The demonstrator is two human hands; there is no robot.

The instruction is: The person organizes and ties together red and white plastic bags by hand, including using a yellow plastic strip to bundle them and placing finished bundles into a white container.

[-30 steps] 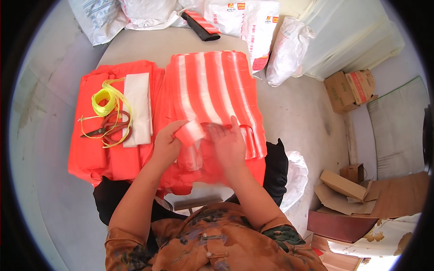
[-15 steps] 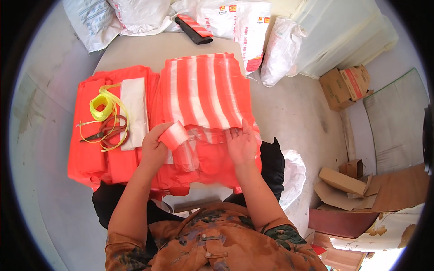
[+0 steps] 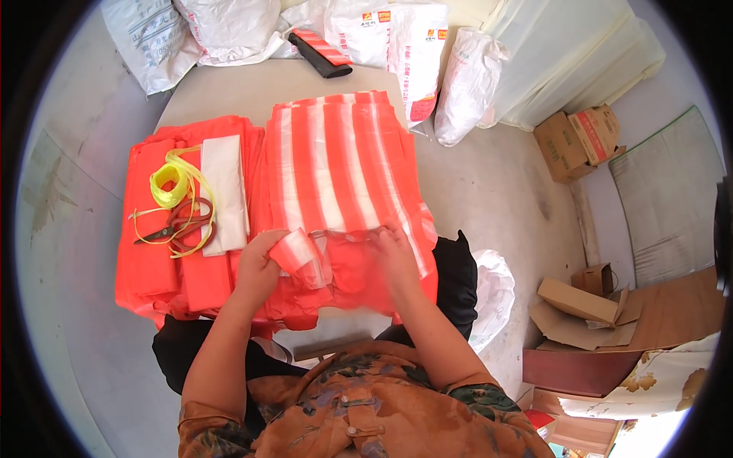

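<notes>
A stack of red-and-white striped plastic bags (image 3: 330, 164) lies in front of me, over more loose red plastic. My left hand (image 3: 259, 263) is closed round a folded striped bundle of plastic (image 3: 294, 252) at the stack's near left. At the near edge of the stack, my right hand (image 3: 393, 256) has its fingers curled on a striped sheet; slight blur hides exactly how much it grips. To the left, scissors (image 3: 180, 229) with brown handles and a roll of yellow plastic twine (image 3: 169, 183) rest on red folded plastic (image 3: 153, 256), beside a folded white sheet (image 3: 223, 191).
At the far edge of the table (image 3: 221, 91) lies a black and striped roll (image 3: 321, 55). White sacks (image 3: 229, 30) stand behind it, with another sack (image 3: 469, 88) to the right. Cardboard boxes (image 3: 576, 145) and a white bag (image 3: 492, 294) are on the right-side floor.
My right hand has gone from fingers stretched under the sheet's near edge to curled on it, shifting slightly left. The left hand with its bundle has moved a little nearer to me.
</notes>
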